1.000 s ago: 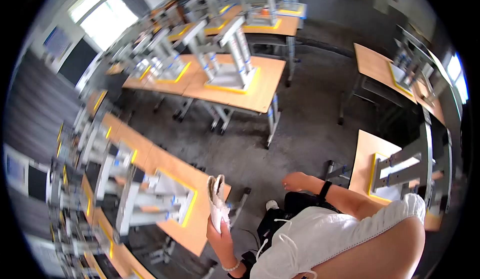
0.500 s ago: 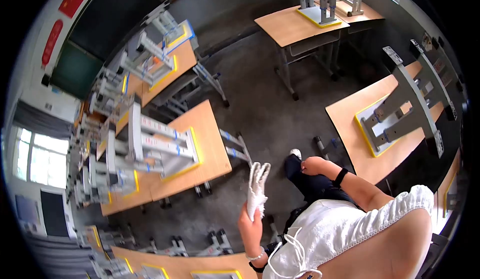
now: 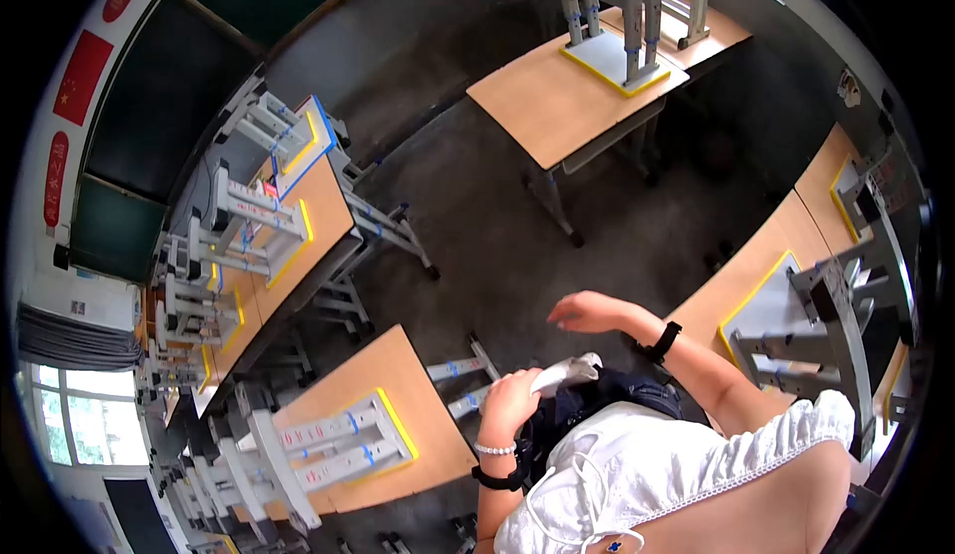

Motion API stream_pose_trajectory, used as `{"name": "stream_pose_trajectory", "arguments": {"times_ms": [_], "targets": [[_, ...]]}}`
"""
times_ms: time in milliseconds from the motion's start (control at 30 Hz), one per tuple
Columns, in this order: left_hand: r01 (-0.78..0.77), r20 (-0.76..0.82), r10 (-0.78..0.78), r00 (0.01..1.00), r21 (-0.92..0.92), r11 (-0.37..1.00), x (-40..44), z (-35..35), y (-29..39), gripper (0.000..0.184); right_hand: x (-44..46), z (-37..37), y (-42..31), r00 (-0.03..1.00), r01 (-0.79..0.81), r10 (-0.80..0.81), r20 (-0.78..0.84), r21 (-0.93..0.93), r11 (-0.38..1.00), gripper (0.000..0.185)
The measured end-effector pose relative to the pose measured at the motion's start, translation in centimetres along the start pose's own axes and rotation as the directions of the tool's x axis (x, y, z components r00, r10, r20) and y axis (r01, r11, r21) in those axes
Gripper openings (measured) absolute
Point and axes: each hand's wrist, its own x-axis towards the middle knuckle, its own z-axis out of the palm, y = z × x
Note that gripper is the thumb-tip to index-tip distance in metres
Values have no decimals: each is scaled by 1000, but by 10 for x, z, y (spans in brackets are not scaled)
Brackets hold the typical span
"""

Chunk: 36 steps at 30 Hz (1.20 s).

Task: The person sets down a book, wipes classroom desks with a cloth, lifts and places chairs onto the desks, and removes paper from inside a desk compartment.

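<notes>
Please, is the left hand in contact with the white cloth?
Touching. The head view shows it: the left hand is closed around part of the white cloth, and the rest sticks out.

The single view looked forward and steeply down from the person's head, close above the white top (image 3: 657, 450), the left hand (image 3: 509, 402) and the right hand (image 3: 589, 312). Wide, tilted and dark-cornered, it took in floor (image 3: 453, 191) midway, a bench (image 3: 542, 92) beyond and the chalkboard (image 3: 149, 82) farther off, upper left.
</notes>
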Motion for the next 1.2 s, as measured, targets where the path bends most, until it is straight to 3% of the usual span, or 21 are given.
{"name": "stream_pose_trajectory", "arguments": {"times_ms": [33,100,167,233,267,300,433,500,567,667,700,767,833,900,967,1033,1067,1100,1167,1200], "targets": [[-23,19,23,1000,1,1000,15,-4,-4,28,12,-8,-3,996,82,-84,33,55,995,25],[-27,80,32,996,-62,998,44,-19,-13,23,33,-19,-16,965,58,-114,235,233,971,26],[1,153,7,988,-56,998,69,-28,-33,21,58,-15,-1,904,-128,-52,424,385,914,32],[37,194,-3,981,-175,984,94,-42,-56,19,81,-12,16,907,-218,11,421,447,868,35],[5,135,23,991,-207,978,107,-52,-66,20,97,-8,33,882,-290,66,467,426,857,37],[38,169,-7,986,-181,983,121,-65,-77,20,109,-7,50,889,-290,95,447,392,873,45],[89,246,1,969,-351,932,184,-92,-162,23,180,-29,68,826,-437,225,518,334,836,47],[73,276,9,961,-286,955,224,-119,-185,23,206,-53,62,891,-353,216,399,312,882,45],[24,240,41,970,-261,965,263,-147,-198,21,243,-85,55,898,-299,197,393,218,929,41],[-130,61,149,987,-240,962,324,-185,-204,25,275,-125,51,960,-279,277,41,221,935,31],[-205,-32,203,979,-138,969,348,-194,-202,32,287,-137,53,954,-257,281,-101,200,945,27],[-451,-292,423,858,-33,892,394,-209,-186,40,302,-170,45,865,-288,272,-422,27,957,22],[-518,-363,521,773,114,848,436,-228,-162,47,309,-203,26,666,-392,255,-701,-38,919,25],[-589,-433,588,683,149,794,474,-247,-138,53,304,-236,8,540,-448,113,-834,-171,878,29],[-638,-417,664,620,224,737,512,-255,-120,56,301,-259,5,449,-533,0,-894,-267,803,31],[-640,-307,719,624,327,695,554,-241,-115,61,298,-270,35,421,-597,-28,-907,-300,744,32],[-655,-233,718,656,296,695,572,-229,-119,68,294,-267,68,444,-677,143,-884,-227,701,44],[-639,-117,708,696,349,686,588,-216,-125,70,290,-260,94,460,-730,228,-858,-220,648,51],[-663,36,679,733,256,703,608,-193,-141,72,289,-246,139,469,-817,387,-794,-223,532,64],[-668,103,668,737,265,696,616,-180,-152,73,288,-239,165,440,-824,428,-789,-165,542,72]]}}
